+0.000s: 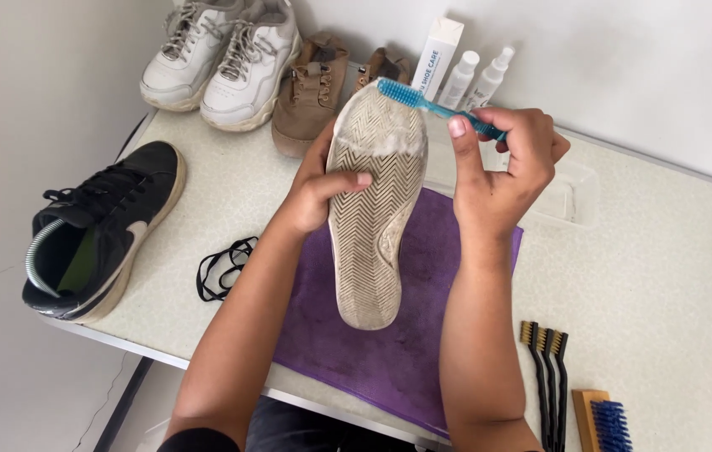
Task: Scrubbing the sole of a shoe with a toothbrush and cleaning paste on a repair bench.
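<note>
My left hand grips a shoe turned sole-up, thumb across its pale zigzag tread, above a purple cloth. White foam covers the toe end of the sole. My right hand holds a blue toothbrush by its handle, with the bristle head resting on the foamy toe of the sole.
A black sneaker lies at the table's left edge, loose black laces beside it. White sneakers and brown shoes stand at the back. A white box and spray bottles, a clear tray and small brushes sit to the right.
</note>
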